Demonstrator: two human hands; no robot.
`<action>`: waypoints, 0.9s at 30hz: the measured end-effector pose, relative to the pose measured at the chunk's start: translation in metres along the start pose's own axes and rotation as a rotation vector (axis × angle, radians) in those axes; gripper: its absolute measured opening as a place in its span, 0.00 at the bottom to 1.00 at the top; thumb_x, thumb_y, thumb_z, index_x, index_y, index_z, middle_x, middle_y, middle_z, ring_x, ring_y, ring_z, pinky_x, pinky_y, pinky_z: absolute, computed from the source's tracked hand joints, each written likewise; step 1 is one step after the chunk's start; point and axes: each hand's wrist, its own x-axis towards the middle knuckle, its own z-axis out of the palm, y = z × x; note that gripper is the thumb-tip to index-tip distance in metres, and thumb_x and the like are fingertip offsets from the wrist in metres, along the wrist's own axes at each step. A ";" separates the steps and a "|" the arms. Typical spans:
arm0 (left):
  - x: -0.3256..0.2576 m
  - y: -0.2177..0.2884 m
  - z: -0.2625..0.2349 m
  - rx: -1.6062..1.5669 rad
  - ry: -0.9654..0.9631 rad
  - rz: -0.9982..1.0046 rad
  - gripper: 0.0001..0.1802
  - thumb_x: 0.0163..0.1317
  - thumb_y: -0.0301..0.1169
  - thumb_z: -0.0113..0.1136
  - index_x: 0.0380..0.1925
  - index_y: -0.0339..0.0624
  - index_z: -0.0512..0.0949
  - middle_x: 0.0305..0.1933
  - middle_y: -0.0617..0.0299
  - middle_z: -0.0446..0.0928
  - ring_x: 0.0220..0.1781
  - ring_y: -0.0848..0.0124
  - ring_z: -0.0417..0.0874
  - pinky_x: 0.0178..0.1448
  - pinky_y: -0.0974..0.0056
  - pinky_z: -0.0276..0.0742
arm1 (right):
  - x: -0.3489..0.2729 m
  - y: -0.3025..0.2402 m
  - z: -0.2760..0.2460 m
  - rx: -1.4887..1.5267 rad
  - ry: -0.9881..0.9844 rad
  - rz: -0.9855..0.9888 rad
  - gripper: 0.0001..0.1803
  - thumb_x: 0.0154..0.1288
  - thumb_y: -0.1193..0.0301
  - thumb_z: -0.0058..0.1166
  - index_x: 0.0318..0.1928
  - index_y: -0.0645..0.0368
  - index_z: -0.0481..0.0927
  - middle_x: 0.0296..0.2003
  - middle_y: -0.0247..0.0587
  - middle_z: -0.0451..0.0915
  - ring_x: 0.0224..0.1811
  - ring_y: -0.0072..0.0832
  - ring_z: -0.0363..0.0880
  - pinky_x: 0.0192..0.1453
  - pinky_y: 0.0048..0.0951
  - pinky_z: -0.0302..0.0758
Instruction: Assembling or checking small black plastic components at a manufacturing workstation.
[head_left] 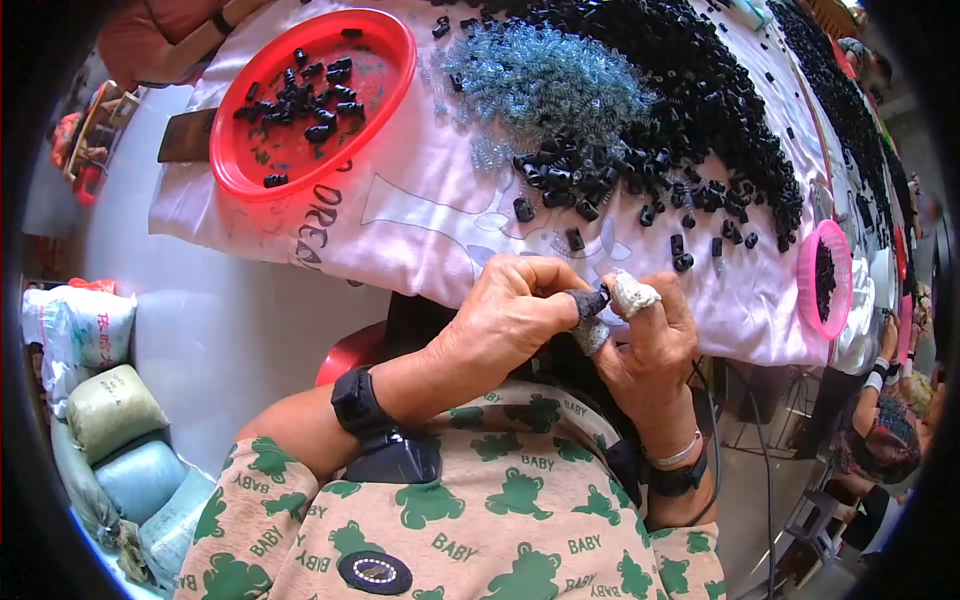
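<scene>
Two bare hands at work here, meeting just off the near edge of the cloth-covered tabletop (pixel 425 255); the left hand (pixel 510 318) pinches in with thumb and forefinger, the right hand (pixel 652 345) curls up to meet it with its fingertips drawn together, and between them sits one small black piece (pixel 604 293), mostly hidden by the fingers; three finger wraps in view, one dark grey, one paler grey, one white, the white one on the right hand; two black wristbands, one per wrist, plus one pale bracelet on the right.

Beyond the hands, one black part (pixel 575 239) lies alone on the cloth; behind it, one big heap of black parts (pixel 690 75), far too many to count, and one mound of clear bluish springs (pixel 550 80), again beyond counting; over to the left, one red tray (pixel 228 160) carrying a couple of dozen or so black parts, overlapping too much for an exact tally, with one brown board (pixel 186 136) jutting out beside it; at the right, one pink basket (pixel 843 285) with dark bits inside; down on the left, at least four stuffed sacks (pixel 115 410); top left, one other person's forearm (pixel 205 38) wearing one black band.
</scene>
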 end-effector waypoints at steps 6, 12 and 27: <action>0.000 -0.002 0.003 -0.042 -0.006 0.017 0.08 0.62 0.28 0.56 0.37 0.37 0.81 0.20 0.77 0.68 0.19 0.88 0.61 0.22 0.77 0.52 | -0.005 0.005 0.006 0.038 0.008 0.019 0.22 0.40 0.82 0.60 0.42 0.68 0.77 0.31 0.46 0.72 0.30 0.42 0.73 0.32 0.38 0.71; -0.003 0.001 0.000 -0.106 -0.009 -0.003 0.08 0.64 0.29 0.58 0.38 0.37 0.80 0.19 0.79 0.65 0.18 0.89 0.59 0.22 0.76 0.50 | -0.005 0.006 0.007 0.029 0.003 0.023 0.23 0.40 0.81 0.60 0.44 0.67 0.77 0.31 0.47 0.72 0.30 0.43 0.73 0.32 0.40 0.73; 0.000 -0.003 -0.012 -0.343 -0.211 -0.045 0.12 0.65 0.35 0.57 0.40 0.36 0.80 0.21 0.75 0.67 0.18 0.87 0.60 0.21 0.76 0.50 | -0.001 -0.004 0.003 0.197 0.113 0.099 0.24 0.42 0.78 0.70 0.44 0.62 0.79 0.32 0.40 0.73 0.31 0.31 0.76 0.33 0.31 0.75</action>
